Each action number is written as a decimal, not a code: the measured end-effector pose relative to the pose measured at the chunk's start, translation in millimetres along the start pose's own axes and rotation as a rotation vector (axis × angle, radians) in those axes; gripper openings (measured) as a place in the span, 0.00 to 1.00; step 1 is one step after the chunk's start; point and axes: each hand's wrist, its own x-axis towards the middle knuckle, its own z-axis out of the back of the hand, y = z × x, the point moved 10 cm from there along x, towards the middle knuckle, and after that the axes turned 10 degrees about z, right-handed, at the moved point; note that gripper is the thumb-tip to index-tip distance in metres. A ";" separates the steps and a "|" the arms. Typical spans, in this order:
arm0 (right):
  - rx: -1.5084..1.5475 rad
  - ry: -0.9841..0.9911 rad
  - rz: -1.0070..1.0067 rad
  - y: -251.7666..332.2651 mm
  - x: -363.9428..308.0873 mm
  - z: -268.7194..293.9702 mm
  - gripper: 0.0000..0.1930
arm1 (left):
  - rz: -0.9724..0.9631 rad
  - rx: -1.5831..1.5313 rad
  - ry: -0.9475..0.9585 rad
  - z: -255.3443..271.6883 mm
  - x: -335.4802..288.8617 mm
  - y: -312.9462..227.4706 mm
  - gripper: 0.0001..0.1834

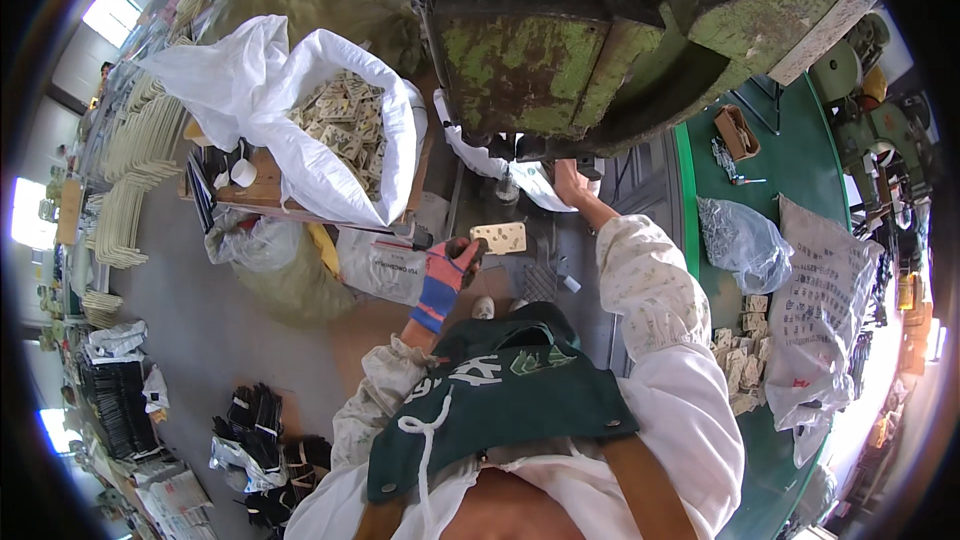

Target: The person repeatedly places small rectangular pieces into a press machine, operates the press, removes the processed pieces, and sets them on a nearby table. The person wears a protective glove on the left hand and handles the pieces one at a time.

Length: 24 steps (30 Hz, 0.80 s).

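Observation:
My left hand (450, 268), in a pink and blue work glove with dark fingertips, is closed on the edge of a small cream plate (499, 238) with rounded corners and several holes or dark marks. The plate is held level in front of a large press (540, 60) with chipped green paint. Bare, my right hand (572, 185) reaches in under the press head, beside a white plastic sheet or bag (540, 187). Its fingers point away from me and are mostly hidden, so their grip cannot be told. A metal post (506, 190) stands between the hands.
Left of the press, an open white sack (400, 155) holds many similar cream plates (340, 120). A green bench (720, 180) on the right carries a clear plastic bag (742, 240), stacked cream pieces (742, 365) and a printed sack (815, 290). Dark parts (255, 430) lie on the floor at left.

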 end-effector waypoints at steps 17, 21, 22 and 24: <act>1.004 -0.127 0.225 129.9 -144.1 106.0 0.11 | -0.034 -0.076 0.228 -28.5 20.7 -26.4 0.11; 0.785 -0.057 0.287 214.2 -168.2 139.4 0.11 | -0.185 0.025 0.167 -6.9 5.9 -49.7 0.10; 0.749 -0.037 0.244 219.5 -167.2 139.4 0.11 | -0.177 0.008 0.173 -0.7 6.0 -48.7 0.10; 0.789 -0.017 0.171 213.9 -157.9 128.1 0.10 | -0.167 -0.028 0.185 8.7 5.5 -49.4 0.10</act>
